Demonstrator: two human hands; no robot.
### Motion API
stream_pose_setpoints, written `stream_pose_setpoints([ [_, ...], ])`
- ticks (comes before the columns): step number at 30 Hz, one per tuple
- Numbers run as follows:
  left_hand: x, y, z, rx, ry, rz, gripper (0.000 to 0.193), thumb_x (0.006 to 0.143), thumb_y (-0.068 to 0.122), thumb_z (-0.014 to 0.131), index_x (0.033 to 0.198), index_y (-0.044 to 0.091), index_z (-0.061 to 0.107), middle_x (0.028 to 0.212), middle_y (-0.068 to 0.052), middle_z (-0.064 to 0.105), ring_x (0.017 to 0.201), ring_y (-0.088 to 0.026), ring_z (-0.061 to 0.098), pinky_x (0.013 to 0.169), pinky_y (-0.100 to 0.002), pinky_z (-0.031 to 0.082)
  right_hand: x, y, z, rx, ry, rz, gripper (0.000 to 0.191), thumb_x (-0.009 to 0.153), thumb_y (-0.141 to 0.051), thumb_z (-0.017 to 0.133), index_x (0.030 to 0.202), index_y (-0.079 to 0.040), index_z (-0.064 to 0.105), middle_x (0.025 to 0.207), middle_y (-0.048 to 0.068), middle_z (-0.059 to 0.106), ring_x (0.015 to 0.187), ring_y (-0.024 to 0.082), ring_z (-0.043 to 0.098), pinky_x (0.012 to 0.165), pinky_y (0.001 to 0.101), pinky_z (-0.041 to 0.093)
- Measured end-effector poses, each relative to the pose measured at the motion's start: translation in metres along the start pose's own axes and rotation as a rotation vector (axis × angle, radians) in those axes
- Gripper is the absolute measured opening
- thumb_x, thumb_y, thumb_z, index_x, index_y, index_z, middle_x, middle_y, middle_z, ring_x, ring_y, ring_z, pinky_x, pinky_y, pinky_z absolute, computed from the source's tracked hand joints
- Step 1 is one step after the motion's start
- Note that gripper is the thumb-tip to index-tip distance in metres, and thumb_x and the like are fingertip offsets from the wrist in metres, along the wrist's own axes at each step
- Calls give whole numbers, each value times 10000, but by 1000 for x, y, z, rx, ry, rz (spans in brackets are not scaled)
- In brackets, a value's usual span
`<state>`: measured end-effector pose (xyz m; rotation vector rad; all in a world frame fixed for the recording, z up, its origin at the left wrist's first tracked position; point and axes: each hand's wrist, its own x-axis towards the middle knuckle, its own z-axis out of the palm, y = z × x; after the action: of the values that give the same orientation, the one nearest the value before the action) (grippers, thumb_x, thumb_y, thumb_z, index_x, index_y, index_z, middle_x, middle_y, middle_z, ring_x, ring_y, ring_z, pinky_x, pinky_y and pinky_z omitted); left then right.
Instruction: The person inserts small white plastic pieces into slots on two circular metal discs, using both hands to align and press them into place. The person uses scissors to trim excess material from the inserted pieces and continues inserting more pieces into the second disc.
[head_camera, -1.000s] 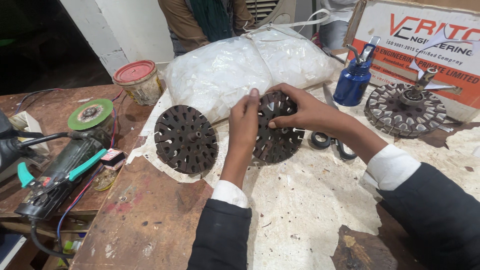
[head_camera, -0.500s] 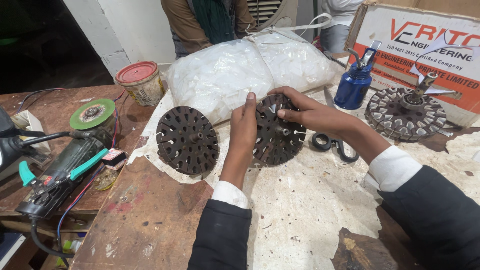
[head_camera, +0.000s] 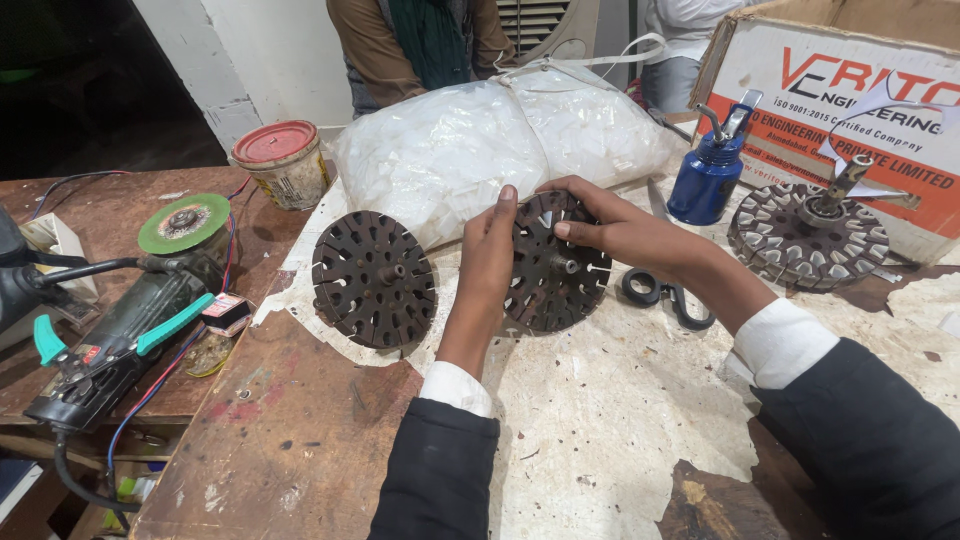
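Note:
Both my hands hold a dark round slotted metal core with a short shaft, tilted up on the paper-covered bench. My left hand grips its left rim, fingers pointing up. My right hand grips the top right rim, the thumb pressed on the disc face. A second matching slotted core lies flat just left of my left hand, untouched.
A tied bag of white pieces lies behind the cores. Black scissors, a blue oil can, a wound core and a cardboard box are at right. An angle grinder and red-lidded tin sit at left. Two people stand behind.
My hands have turned and settled the core slightly lower and flatter; my left fingers have straightened along its rim. The other core has not moved.

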<state>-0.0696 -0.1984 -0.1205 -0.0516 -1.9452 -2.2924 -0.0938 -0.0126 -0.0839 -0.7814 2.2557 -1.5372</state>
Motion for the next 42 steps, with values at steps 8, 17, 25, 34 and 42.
stream_pose_setpoints([
  [8,3,-3,-1,67,-15,28,613,1026,548,453,972,-2,719,836,-58,662,783,-124,591,739,-313,507,0,-1,0,-38,20,33,522,966,-248,578,1466,-165,451,1314,37,593,1255,136,537,1064,328,415],
  [17,2,0,3,87,-15,36,642,1002,594,413,1010,25,709,889,-56,699,845,-128,628,809,-312,519,-1,-3,-2,46,48,19,480,969,-275,585,1422,-118,547,1274,41,630,1198,137,560,1037,320,421],
  [25,3,-2,2,112,-18,54,651,1062,546,414,1001,-32,706,852,-65,640,792,-142,551,753,-334,498,2,-3,1,86,71,43,440,925,-211,650,1343,-92,580,1175,46,659,1104,139,603,966,306,459],
  [34,1,-1,1,123,16,9,640,1040,563,430,1004,-13,705,854,-66,632,809,-158,566,755,-346,509,6,1,4,97,123,37,475,886,-206,701,1330,-72,597,1145,40,669,1076,141,613,947,302,466],
  [42,1,3,-2,51,-46,-101,696,982,641,413,1056,2,678,928,-94,696,887,-179,678,819,-356,574,0,-3,-1,82,28,18,542,883,-161,662,1405,-115,523,1248,34,641,1192,139,583,1042,318,432],
])
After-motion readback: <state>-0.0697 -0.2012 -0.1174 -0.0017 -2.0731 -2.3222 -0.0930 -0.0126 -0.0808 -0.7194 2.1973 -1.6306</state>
